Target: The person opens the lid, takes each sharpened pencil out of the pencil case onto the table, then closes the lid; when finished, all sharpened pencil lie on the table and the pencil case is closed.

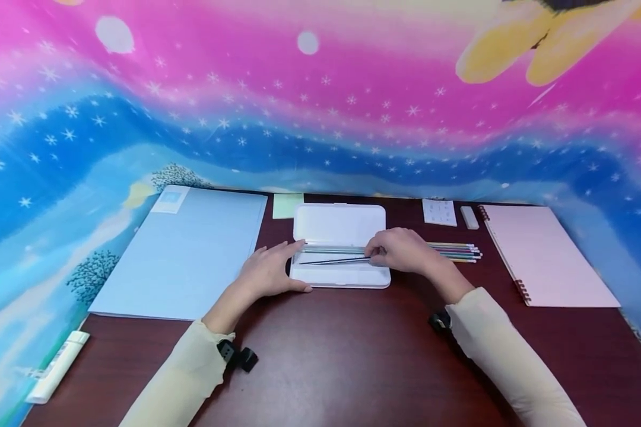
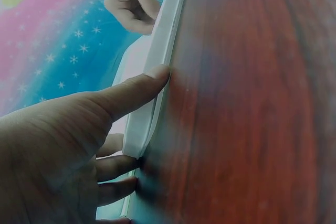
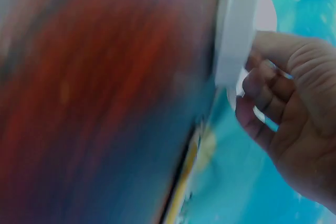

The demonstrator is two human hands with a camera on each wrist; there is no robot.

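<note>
A white pencil case (image 1: 342, 277) lies with its lid raised at the back, and several pencils (image 1: 333, 249) rest inside it. My left hand (image 1: 267, 270) spreads along the case's left end. Its straight thumb presses the front edge, as the left wrist view shows, while the other fingers extend around the end. With thumb and fingertips my right hand (image 1: 400, 249) pinches a dark pencil (image 1: 336, 260), which slants across the case's opening. In the right wrist view the curled fingers (image 3: 257, 85) are beside the end of the case, and the pencil is hidden.
More pencils (image 1: 454, 252) with eraser tips lie right of the case. A blue folder (image 1: 192, 255) is at left, a pink spiral notebook (image 1: 550, 255) at right. Behind are green sticky notes (image 1: 284, 206), a small white paper (image 1: 439, 212) and an eraser (image 1: 469, 217). A white tube-like object (image 1: 59, 367) lies front left.
</note>
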